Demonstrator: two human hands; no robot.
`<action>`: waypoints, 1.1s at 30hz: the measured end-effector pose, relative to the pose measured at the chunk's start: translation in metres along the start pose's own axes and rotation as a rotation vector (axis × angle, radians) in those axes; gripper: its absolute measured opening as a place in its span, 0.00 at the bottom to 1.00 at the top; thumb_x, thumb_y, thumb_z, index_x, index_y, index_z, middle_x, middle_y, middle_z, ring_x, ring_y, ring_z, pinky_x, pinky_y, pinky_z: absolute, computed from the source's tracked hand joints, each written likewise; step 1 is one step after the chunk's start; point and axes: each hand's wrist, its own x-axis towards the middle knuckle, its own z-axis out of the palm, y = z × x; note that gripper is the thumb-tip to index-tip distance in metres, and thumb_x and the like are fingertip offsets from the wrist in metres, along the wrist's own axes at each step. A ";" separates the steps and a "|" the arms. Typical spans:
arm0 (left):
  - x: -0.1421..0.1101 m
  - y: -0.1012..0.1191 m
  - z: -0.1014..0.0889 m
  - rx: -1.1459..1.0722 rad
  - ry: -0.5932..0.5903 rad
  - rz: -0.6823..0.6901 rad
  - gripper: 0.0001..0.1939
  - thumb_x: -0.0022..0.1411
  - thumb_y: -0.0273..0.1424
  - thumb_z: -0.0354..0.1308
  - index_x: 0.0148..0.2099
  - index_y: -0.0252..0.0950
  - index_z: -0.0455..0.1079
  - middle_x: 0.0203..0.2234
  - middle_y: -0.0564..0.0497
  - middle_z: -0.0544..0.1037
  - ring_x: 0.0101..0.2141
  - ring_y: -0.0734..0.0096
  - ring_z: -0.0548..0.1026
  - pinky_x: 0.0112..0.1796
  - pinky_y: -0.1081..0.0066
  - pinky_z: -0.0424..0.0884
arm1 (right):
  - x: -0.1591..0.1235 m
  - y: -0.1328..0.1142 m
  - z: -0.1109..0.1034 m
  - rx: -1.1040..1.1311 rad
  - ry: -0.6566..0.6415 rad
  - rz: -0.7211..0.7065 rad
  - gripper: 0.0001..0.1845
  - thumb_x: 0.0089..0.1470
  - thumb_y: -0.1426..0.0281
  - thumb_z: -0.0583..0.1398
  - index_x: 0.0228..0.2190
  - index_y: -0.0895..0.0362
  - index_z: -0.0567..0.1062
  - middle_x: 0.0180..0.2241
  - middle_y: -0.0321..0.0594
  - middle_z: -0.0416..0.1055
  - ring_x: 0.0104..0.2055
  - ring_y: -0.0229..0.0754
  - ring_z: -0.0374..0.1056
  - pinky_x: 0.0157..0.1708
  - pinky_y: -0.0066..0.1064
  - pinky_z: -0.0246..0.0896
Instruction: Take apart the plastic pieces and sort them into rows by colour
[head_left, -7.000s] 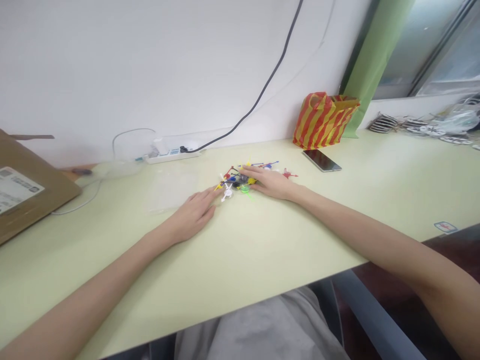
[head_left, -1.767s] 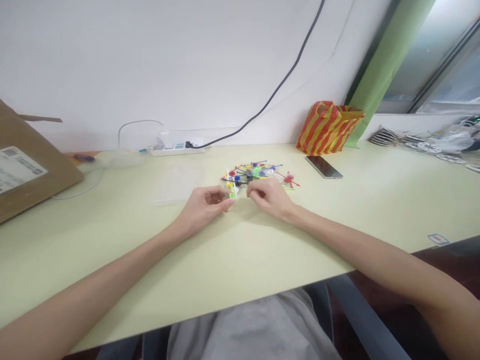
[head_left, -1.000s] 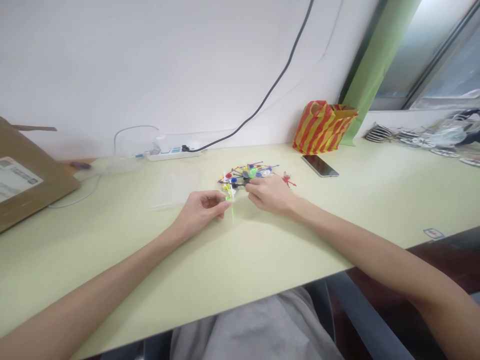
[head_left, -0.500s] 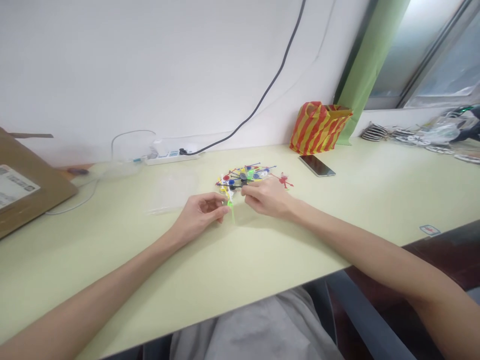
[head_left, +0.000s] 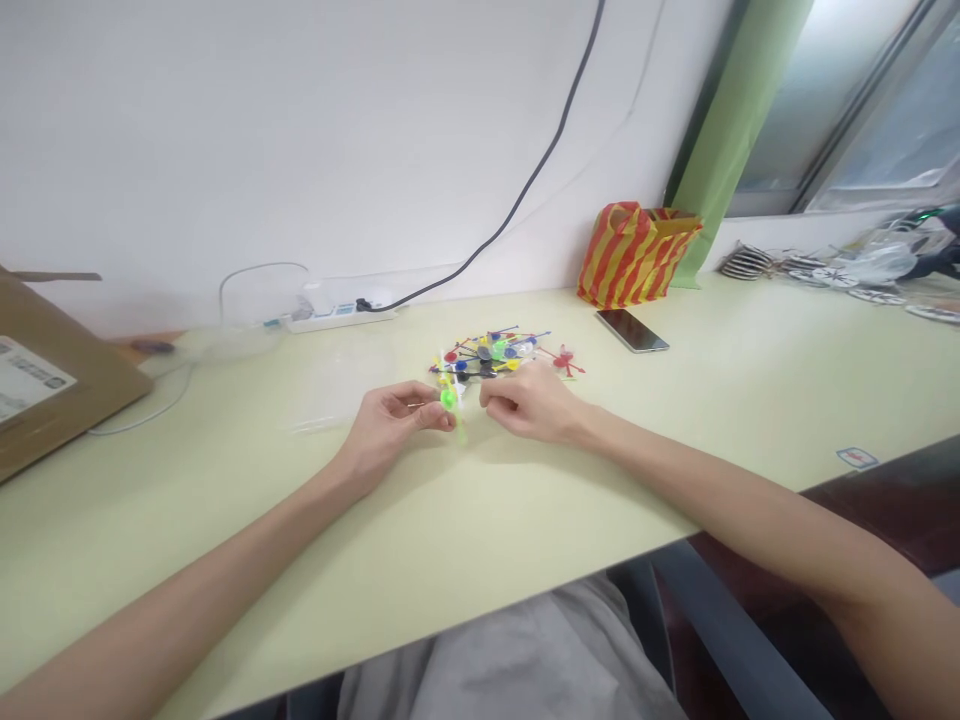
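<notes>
My left hand [head_left: 397, 425] pinches a small bright-green plastic spinner-like piece [head_left: 448, 399] between thumb and fingers. The piece has a round centre, and a thin pale-green arm, blurred, points down from it. Just to the right, my right hand [head_left: 532, 402] is closed with fingers curled and thumb pressed in; what it holds, if anything, is hidden. Behind both hands lies a pile of small plastic pieces [head_left: 485, 352] in blue, red, yellow, black, white and green, with round discs and thin arrow-like arms. A red piece [head_left: 564, 360] lies at the pile's right edge.
A clear plastic bag [head_left: 341, 380] lies left of the pile. Along the wall are a white power strip [head_left: 341, 316] with a black cable [head_left: 517, 205], a striped bag [head_left: 637, 258] and a phone [head_left: 632, 330]. A cardboard box [head_left: 67, 370] stands far left.
The green piece has turned in my left hand, so its round centre now shows facing me. The right hand stays beside it, almost unmoved. The view has shifted slightly.
</notes>
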 end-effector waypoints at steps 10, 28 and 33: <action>-0.002 0.002 0.001 0.058 -0.039 -0.030 0.18 0.56 0.42 0.71 0.38 0.34 0.75 0.30 0.45 0.83 0.34 0.58 0.83 0.43 0.60 0.78 | -0.003 0.003 -0.005 0.155 0.194 0.034 0.24 0.66 0.73 0.50 0.61 0.57 0.65 0.27 0.32 0.70 0.25 0.36 0.62 0.30 0.27 0.54; -0.003 0.010 0.007 0.155 -0.166 -0.006 0.17 0.65 0.44 0.63 0.36 0.34 0.76 0.27 0.49 0.80 0.27 0.70 0.76 0.34 0.70 0.73 | 0.002 -0.006 0.003 -0.114 0.228 -0.188 0.09 0.64 0.65 0.61 0.46 0.50 0.76 0.60 0.50 0.66 0.64 0.56 0.56 0.59 0.53 0.54; -0.001 0.002 0.002 0.126 -0.233 -0.007 0.16 0.65 0.45 0.63 0.37 0.35 0.77 0.26 0.50 0.78 0.29 0.70 0.74 0.35 0.71 0.72 | 0.004 -0.017 0.005 -0.079 0.174 -0.332 0.09 0.70 0.67 0.54 0.44 0.52 0.74 0.45 0.46 0.74 0.51 0.48 0.67 0.53 0.45 0.60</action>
